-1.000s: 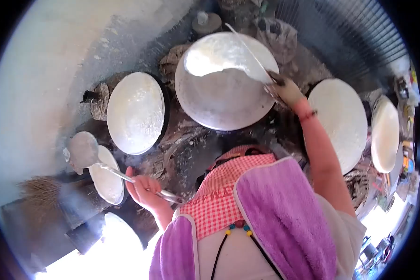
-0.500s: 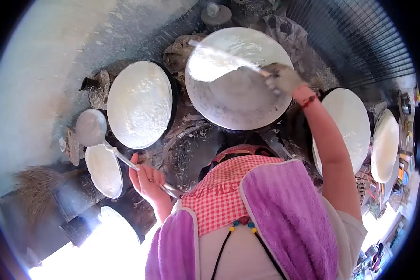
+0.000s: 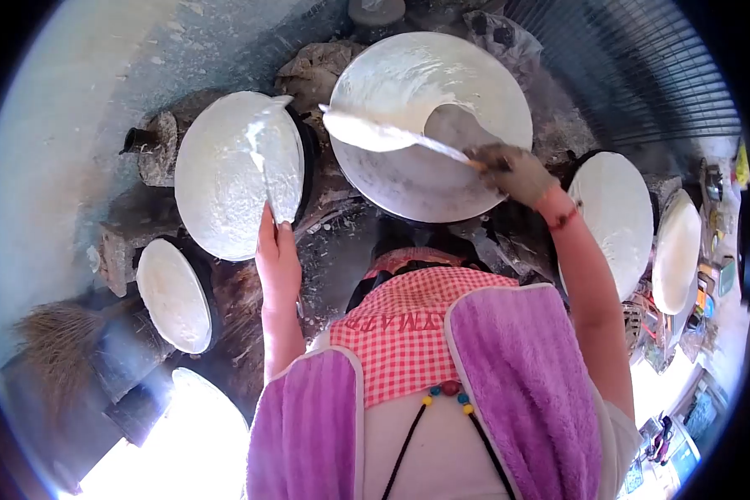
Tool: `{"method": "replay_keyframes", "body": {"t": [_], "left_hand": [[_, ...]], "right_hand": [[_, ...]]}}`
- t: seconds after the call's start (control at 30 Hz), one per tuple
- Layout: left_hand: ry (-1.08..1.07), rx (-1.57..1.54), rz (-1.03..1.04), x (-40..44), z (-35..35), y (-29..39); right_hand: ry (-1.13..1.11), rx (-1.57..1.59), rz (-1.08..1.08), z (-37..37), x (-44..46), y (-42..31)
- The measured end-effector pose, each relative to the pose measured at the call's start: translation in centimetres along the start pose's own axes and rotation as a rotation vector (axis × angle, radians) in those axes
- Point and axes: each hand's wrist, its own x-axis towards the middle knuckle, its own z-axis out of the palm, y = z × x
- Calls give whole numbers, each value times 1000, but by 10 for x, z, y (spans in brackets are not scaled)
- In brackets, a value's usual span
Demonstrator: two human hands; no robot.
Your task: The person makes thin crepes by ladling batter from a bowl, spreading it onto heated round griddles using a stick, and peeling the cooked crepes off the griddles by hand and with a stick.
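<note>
Wall (image 3: 83, 142) cut off leftward | left fingers (image 3: 287, 237) grasping indistinct ladle (image 3: 267, 188) | right fingers (image 3: 493, 157) grasping spatula (image 3: 442, 149)

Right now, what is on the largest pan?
A white layer covers part of the pan; the near side looks bare. The long blade and right hand hide what lies beneath.

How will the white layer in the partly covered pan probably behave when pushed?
Soft, probably: the white layer shows wavy streaks. It may smear rather than slide as one piece, since its edge on the pan is uneven.
</note>
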Motion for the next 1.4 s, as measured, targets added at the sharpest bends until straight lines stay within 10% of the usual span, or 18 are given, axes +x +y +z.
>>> {"method": "replay_keyframes", "body": {"t": [0.17, 0.33, 0.5, 0.57, 0.73, 0.8, 0.83, 0.93, 1.13, 1.4], "left_hand": [[-62, 318, 331, -27, 14, 5], [-60, 471, 511, -41, 39, -2], [-98, 360, 356, -99, 34, -18], [-243, 323, 332, -119, 24, -22], [-510, 237, 530, -116, 39, -31], [-549, 190, 693, -90, 60, -41], [-578, 60, 633, -80, 63, -43], [-673, -458, 151, -98, 26, -7], [-297, -823, 113, -96, -69, -35], [75, -878, -90, -117, -148, -127]], "right_hand": [[361, 341, 264, -13, -42, 54], [109, -67, 107, 17, -4, 1], [-57, 207, 306, 28, -65, 24], [159, -41, 50, 46, -111, 72], [387, -522, 357, 144, -196, 169], [498, -153, 585, 193, -179, 179], [590, 216, 776, 210, -171, 170], [765, 835, 352, 227, -113, 93], [354, 519, 209, 257, -11, -57], [587, 859, 288, 286, -55, -9]]}}
